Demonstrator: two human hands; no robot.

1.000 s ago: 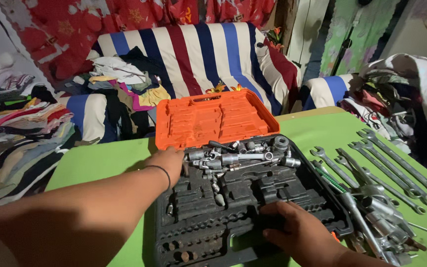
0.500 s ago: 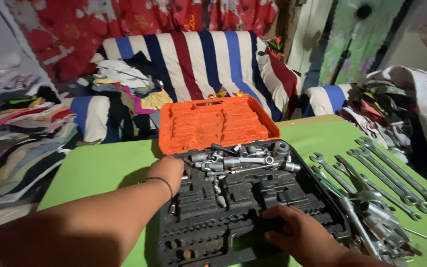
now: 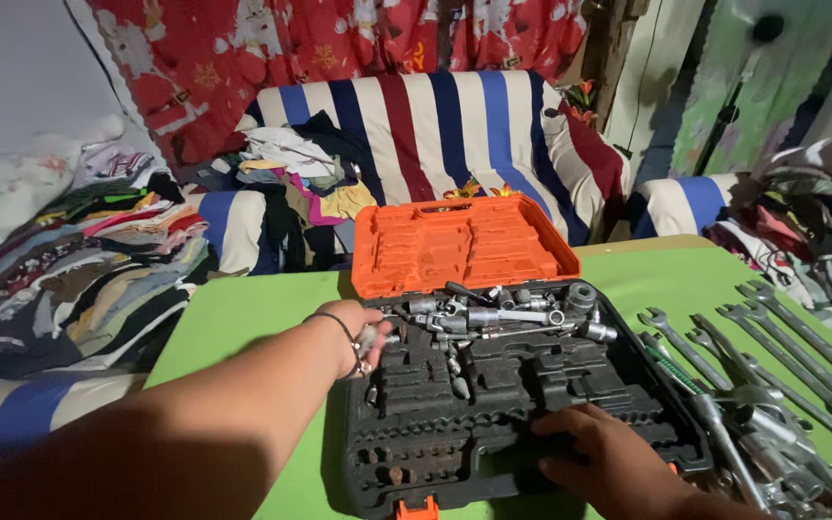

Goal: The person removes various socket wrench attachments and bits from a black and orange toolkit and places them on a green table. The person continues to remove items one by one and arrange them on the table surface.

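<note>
Left hand is at the near-left corner of the black tool case, fingers curled around what looks like a small metal socket — gripped, though the piece is half hidden by the fingers and I can't make out its exact kind. Right hand lies flat on the front edge of the case tray, fingers spread, pinning it down and holding nothing. The risk as I judge it: that small piece is pinched only at the fingertips, so a slip would drop it into the tray's dark moulded slots, where it would be hard to spot in this dim light. At the back of the tray a loose heap of sockets and a ratchet handle sits unseated — a nudge from the left wrist could send them rolling. The orange lid stands open behind, propped at a slant; a knock to the case could bring it down on the fingers. To the right, a row of spanners lies fanned on the green bench, with a pile of more loose chrome pieces just beside the right hand — crowded there, little room to set anything down. Behind the bench, a striped sofa heaped with clothes.
</note>
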